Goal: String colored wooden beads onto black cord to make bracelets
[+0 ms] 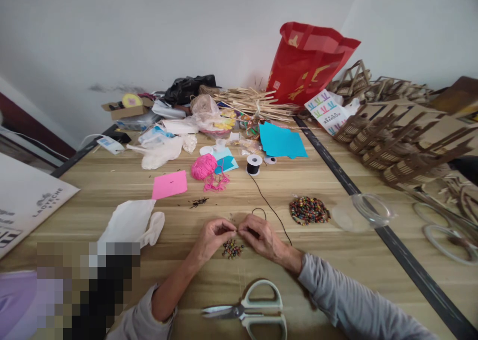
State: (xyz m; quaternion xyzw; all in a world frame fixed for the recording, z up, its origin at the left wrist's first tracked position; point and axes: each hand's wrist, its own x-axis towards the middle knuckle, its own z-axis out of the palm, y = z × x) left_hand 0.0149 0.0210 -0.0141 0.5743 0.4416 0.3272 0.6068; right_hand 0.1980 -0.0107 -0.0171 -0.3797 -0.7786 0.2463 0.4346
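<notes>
My left hand [216, 236] and my right hand [259, 234] meet fingertip to fingertip over the wooden table. The right pinches a thin black cord [268, 203], which loops behind that hand and leads back to a black spool [253, 167] with white ends. Between the left thumb and forefinger is something too small to make out. Just under the fingertips lies a small heap of multicoloured beads [233, 250]. Scissors with pale handles [262, 304] rest nearer to me, blades pointing left. Strung beads [309, 210] are coiled to the right.
Pink yarn [203, 167], a pink card [170, 184] and black cord scraps [197, 202] lie beyond my hands. Blue sheets [283, 140], plastic bags and a red bag [308, 63] crowd the back. Small woven baskets [396, 151] line the right, near clear tubing [373, 210].
</notes>
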